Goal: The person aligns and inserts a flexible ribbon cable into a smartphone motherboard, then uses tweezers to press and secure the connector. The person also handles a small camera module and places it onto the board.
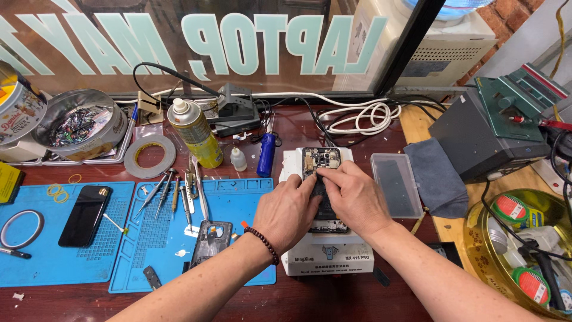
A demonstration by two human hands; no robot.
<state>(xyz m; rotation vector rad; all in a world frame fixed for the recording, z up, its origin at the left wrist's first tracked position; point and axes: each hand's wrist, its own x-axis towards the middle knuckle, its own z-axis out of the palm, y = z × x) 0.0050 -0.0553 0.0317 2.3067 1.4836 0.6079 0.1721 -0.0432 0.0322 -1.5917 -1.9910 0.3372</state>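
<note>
A dark red wooden table [333,298] is seen from above, with a big glass window along the top of the picture. In the middle of the picture a white heating box [325,253] is set on the table, and an opened phone [322,162] with its back off is laid flat on top of it. The left hand [286,209] is rested on the phone's left side, with the fingers bent and pressed down on it. The right hand [354,200] is laid over the right side, and its fingertips are pushed against the phone's upper part — whether anything small is pinched there cannot be told. This kind of work is likely done best with slow, even pressing, with the phone kept flat on the box so nothing is bent or cracked. Two blue mats are spread at the lower left: the far mat [36,262] and the near mat [250,197]. One black phone [85,216] is laid on the far mat, and one grey phone frame [211,241] on the near mat. About five thin tools [173,194] are lined up at the top of the near mat. One yellow spray can [195,134] and one blue-handled screwdriver [266,154] are stood just above the mats. One roll of tape [149,156] is laid left of the can — and one round tin of small parts [79,124] is seen at the upper left. One clear plastic lid [396,185] and one grey cloth [437,176] are placed right of the box.
</note>
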